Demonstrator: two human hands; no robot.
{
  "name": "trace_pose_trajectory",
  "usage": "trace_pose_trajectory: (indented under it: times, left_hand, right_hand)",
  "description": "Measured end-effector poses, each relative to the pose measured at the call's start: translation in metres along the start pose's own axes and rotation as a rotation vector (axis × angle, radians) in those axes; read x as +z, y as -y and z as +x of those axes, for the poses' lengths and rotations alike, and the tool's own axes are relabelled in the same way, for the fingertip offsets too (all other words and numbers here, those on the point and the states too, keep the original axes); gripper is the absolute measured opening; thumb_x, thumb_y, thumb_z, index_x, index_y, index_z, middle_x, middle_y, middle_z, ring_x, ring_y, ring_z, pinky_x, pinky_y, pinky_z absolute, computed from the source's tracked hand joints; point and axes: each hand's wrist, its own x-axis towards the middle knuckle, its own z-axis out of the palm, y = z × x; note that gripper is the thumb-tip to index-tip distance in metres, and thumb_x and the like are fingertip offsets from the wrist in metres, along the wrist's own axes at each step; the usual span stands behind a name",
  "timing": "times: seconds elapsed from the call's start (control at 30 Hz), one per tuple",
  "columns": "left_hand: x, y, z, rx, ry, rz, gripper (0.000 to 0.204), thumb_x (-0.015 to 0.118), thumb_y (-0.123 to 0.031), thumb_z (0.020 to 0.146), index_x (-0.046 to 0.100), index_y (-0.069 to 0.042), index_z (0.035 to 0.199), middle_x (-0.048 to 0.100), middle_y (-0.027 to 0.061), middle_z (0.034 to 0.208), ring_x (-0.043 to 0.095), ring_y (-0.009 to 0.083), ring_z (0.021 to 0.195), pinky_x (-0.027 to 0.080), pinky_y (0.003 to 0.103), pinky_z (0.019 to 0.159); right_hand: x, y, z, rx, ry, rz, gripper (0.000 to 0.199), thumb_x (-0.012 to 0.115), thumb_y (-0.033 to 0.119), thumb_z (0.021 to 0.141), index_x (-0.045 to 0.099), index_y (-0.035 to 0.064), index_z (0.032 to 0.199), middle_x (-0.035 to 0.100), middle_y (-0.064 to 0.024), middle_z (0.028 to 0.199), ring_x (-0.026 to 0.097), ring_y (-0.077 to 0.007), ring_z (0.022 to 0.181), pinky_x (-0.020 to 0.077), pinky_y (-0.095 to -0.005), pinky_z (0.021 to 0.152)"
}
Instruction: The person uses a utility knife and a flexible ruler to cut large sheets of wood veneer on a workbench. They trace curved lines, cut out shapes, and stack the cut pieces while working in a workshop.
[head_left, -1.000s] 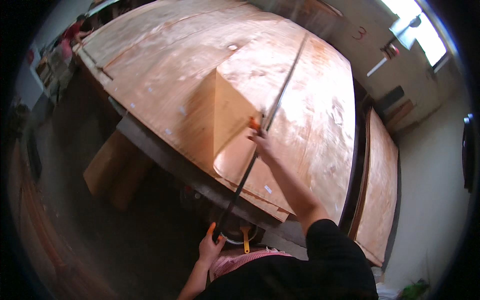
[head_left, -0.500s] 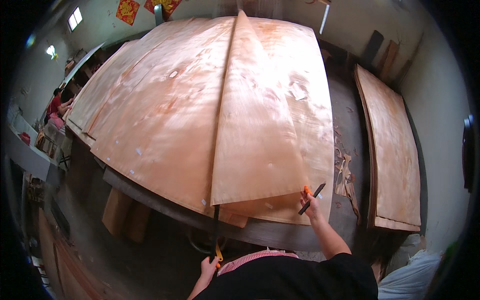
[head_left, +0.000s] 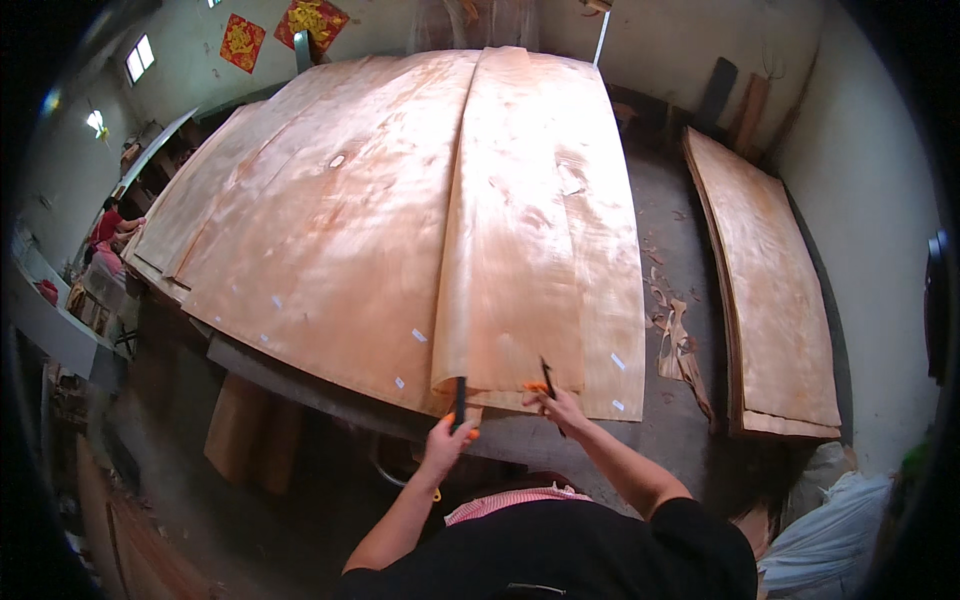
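Nearest the camera, the person's dark sleeves and a strip of pink striped cloth fill the lower edge. The left hand (head_left: 447, 438) is closed around a dark, flat bar (head_left: 458, 395) that stands upright at the near edge of the veneer, with an orange piece showing just beside the fingers. The right hand (head_left: 562, 408) pinches a small cutting tool (head_left: 545, 378) with an orange grip and a thin dark blade, its tip against the near edge of the veneer.

Both hands meet at the near end of a narrow veneer strip (head_left: 515, 250), a long pale sheet that lies on top of the wide veneer stack (head_left: 320, 250) and runs away from the person toward the far wall. The stack rests on a large work table (head_left: 300, 385), whose dark edge shows under the sheets (small white tape patches dot the surface near the front).

To the right, across a strip of concrete floor littered with veneer scraps (head_left: 675, 335), a second pile of sheets (head_left: 770, 290) lies well apart from the table. Whitish sacks (head_left: 840, 540) sit at the lower right.

Far left, another person in a red top (head_left: 108, 225) is by a bench. On the back wall hang two red decorations (head_left: 280, 30).
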Motion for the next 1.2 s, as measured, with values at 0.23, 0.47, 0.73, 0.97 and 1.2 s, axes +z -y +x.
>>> trace_pose_trajectory:
  times: [0.23, 0.47, 0.73, 0.97, 1.2]
  left_hand:
    - [0.06, 0.005, -0.039, 0.239, 0.242, 0.375, 0.045, 0.059, -0.025, 0.077, 0.041, 0.001, 0.109, 0.052, 0.0155, 0.097, 0.056, 0.0204, 0.083, 0.045, 0.029, 0.073]
    - [0.031, 0.085, -0.071, -0.06, 0.265, 0.258, 0.039, 0.05, -0.021, 0.084, 0.043, -0.002, 0.117, 0.058, 0.007, 0.098, 0.054, 0.0116, 0.079, 0.043, 0.022, 0.07]
    - [0.133, 0.114, -0.048, -0.288, 0.174, 0.299, 0.031, 0.049, -0.021, 0.085, 0.048, -0.003, 0.11, 0.06, 0.0074, 0.095, 0.054, 0.0069, 0.072, 0.042, 0.018, 0.06]
    - [0.333, 0.121, -0.018, -0.191, 0.307, 0.486, 0.033, 0.049, -0.022, 0.084, 0.048, -0.001, 0.11, 0.06, 0.0053, 0.092, 0.053, 0.0075, 0.073, 0.042, 0.019, 0.063]
    - [0.491, 0.162, 0.005, -0.411, 0.452, 0.702, 0.035, 0.046, -0.03, 0.085, 0.05, -0.003, 0.107, 0.059, 0.0041, 0.091, 0.054, 0.0105, 0.075, 0.043, 0.023, 0.065]
  right_hand:
    - [0.054, 0.058, 0.047, 0.006, -0.327, -0.115, 0.022, 0.061, 0.025, 0.073, 0.052, 0.006, 0.067, 0.048, 0.0011, 0.054, 0.037, -0.0069, 0.047, 0.0296, -0.024, 0.043]
    - [-0.039, 0.054, 0.007, -0.123, -0.337, 0.235, 0.021, 0.06, 0.021, 0.07, 0.05, 0.0094, 0.057, 0.042, 0.0032, 0.05, 0.037, -0.0068, 0.043, 0.0266, -0.023, 0.04]
    - [-0.218, -0.005, -0.099, -0.21, -0.259, 0.694, 0.022, 0.059, 0.019, 0.075, 0.046, 0.0109, 0.059, 0.037, 0.0055, 0.048, 0.032, -0.0037, 0.038, 0.022, -0.0194, 0.036]
    - [-0.405, -0.06, -0.252, -0.14, -0.355, 0.839, 0.02, 0.059, 0.017, 0.076, 0.044, 0.0115, 0.064, 0.039, 0.0057, 0.051, 0.035, -0.005, 0.041, 0.0277, -0.0195, 0.04]
    - [-0.566, -0.105, -0.391, -0.12, -0.5, 0.767, 0.017, 0.055, 0.014, 0.078, 0.045, 0.0111, 0.064, 0.039, 0.0056, 0.051, 0.035, -0.0044, 0.042, 0.0283, -0.0186, 0.041]
